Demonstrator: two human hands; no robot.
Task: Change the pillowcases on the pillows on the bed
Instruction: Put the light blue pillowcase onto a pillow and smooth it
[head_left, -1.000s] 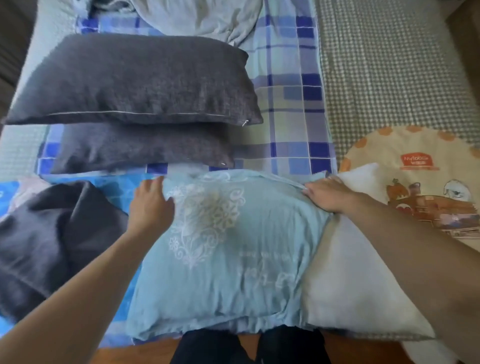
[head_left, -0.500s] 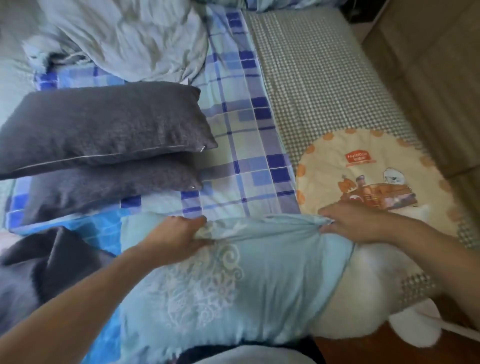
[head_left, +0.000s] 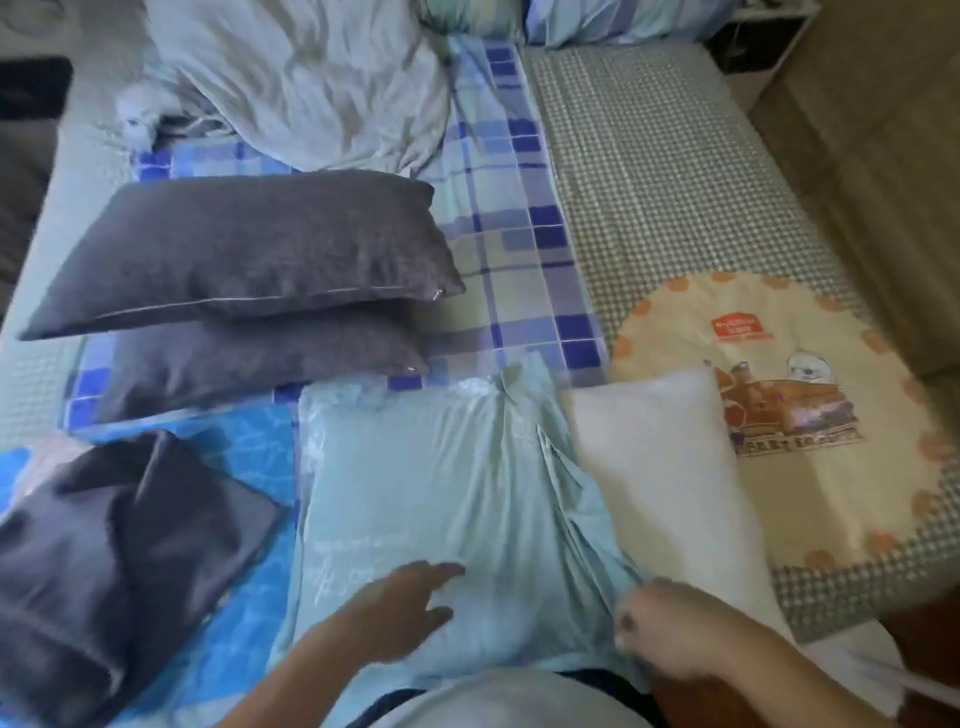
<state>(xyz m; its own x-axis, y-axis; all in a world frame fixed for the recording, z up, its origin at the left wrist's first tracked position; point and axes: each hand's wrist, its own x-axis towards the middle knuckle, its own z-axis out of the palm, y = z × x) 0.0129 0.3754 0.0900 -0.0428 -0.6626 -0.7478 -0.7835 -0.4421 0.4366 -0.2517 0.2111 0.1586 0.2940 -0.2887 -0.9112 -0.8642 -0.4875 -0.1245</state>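
Head view looks down on a bed (head_left: 649, 171) where a white pillow (head_left: 670, 467) lies partly inside a light blue pillowcase (head_left: 431, 493), its right half bare and sticking out past the bunched open edge of the fabric. The left hand (head_left: 400, 608) lies flat on the near part of the pillowcase, fingers spread and relaxed, holding nothing. The right hand (head_left: 660, 629) is curled at the near right corner of the pillowcase and pinches the gathered edge of the fabric there, just beside the bare pillow; the blur hides the exact lie of the fingers.

Beyond the pillowcase two dark grey pillows (head_left: 249, 249) lie stacked, the upper one overlapping the lower, both on a blue checked sheet (head_left: 514, 249). To the left of the pillowcase a crumpled dark grey cloth (head_left: 119, 561) rests on a bright blue cover (head_left: 249, 467). A rumpled pale blanket (head_left: 311, 78) lies at the far side of the bed. On the right a round cream mat with a cartoon print (head_left: 779, 353) lies on a small-checked cover, and the far corner of the bare pillow overlaps its edge
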